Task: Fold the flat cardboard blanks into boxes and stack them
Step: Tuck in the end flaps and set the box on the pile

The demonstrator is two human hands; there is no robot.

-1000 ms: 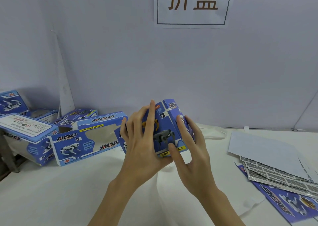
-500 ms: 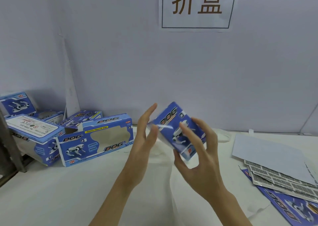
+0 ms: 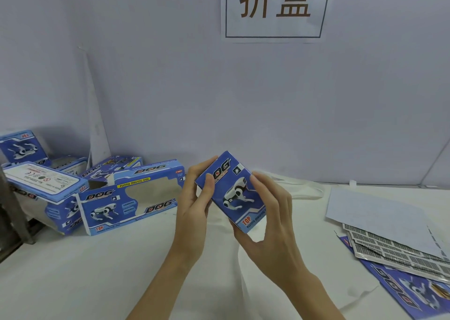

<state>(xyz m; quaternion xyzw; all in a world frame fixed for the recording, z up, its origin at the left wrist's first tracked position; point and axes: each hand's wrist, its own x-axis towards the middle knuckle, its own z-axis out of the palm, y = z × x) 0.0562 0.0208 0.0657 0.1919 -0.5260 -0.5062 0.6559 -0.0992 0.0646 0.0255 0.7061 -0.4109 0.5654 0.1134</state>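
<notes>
We work over a white cloth-covered table against a pale lilac wall bearing a printed paper sign. At the left rear sits a loose cluster of finished blue cardboard boxes with dog print, lying at odd angles rather than squarely piled; we judge that adding another on top could slide or topple the lot. At the right edge lies a fanned pile of flat blue-and-grey cardboard blanks, partly covered by a pale sheet, overhanging one another, so pulling the next blank could drag its neighbours. Held above the table centre, tilted, is the small blue folded cardboard box, end panel facing us. The left hand grips its left edge, fingers curled behind and thumb on the face; the right hand grasps the right and lower edges, fingers wrapped round. We cannot tell whether the far end flap is tucked. Risk as we see it: squeezing thin card too hard would crease the panel, and an untucked flap would spring open once set down.
</notes>
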